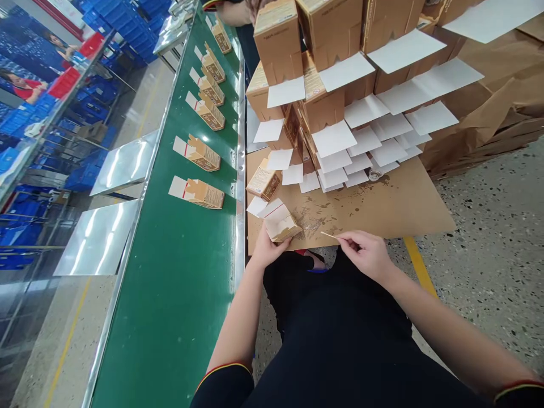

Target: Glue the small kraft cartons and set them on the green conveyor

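My left hand is closed around the lower side of a small cardboard box, whose white-lined flap stands open. Between the fingertips of my right hand is a thin pale stick, pointing left toward that box but apart from it. Just beyond the held box, another printed box lies on the brown board, its white flap toward me. Wet-looking smears mark the board between my hands. A small clear round dish sits beside the stacked boxes.
Stacked brown boxes with white flaps sticking out rise at the far side of the board. Several open boxes stand in a line on the green conveyor belt at left. Another person's arm reaches in at the top.
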Demonstrator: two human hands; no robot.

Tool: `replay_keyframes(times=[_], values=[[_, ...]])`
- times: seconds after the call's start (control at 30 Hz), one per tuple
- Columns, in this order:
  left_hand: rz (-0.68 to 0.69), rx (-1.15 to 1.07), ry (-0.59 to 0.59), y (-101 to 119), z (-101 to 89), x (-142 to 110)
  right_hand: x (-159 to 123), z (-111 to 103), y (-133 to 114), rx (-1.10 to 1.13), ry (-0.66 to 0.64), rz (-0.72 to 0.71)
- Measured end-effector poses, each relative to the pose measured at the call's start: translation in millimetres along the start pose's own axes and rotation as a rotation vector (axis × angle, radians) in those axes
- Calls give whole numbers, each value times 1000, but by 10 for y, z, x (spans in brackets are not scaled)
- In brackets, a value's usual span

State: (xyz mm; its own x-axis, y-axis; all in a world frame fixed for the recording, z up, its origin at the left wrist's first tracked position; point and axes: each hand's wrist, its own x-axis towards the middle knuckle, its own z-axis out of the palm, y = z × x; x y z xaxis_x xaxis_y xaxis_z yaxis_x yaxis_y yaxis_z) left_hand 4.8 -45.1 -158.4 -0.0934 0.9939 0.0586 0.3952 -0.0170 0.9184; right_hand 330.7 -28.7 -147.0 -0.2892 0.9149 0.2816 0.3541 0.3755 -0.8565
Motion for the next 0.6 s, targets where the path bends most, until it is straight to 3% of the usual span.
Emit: replay_keyframes(times=[0.1, 0.3, 0.4, 0.53, 0.6], values=[[29, 40, -28, 10, -4, 25, -92, -141, -6, -6, 93, 88], [-30, -1, 1, 19, -94, 27, -91, -90, 30, 79, 118, 134], [-87, -10, 234, -75, -445, -130, -132, -162, 54, 122, 150, 186], [-127, -43, 665, -297, -1182, -413, -184, -307, 89, 169, 132, 282], [-172, -31, 756, -398, -1498, -528, -159, -326, 105, 170, 122, 307]])
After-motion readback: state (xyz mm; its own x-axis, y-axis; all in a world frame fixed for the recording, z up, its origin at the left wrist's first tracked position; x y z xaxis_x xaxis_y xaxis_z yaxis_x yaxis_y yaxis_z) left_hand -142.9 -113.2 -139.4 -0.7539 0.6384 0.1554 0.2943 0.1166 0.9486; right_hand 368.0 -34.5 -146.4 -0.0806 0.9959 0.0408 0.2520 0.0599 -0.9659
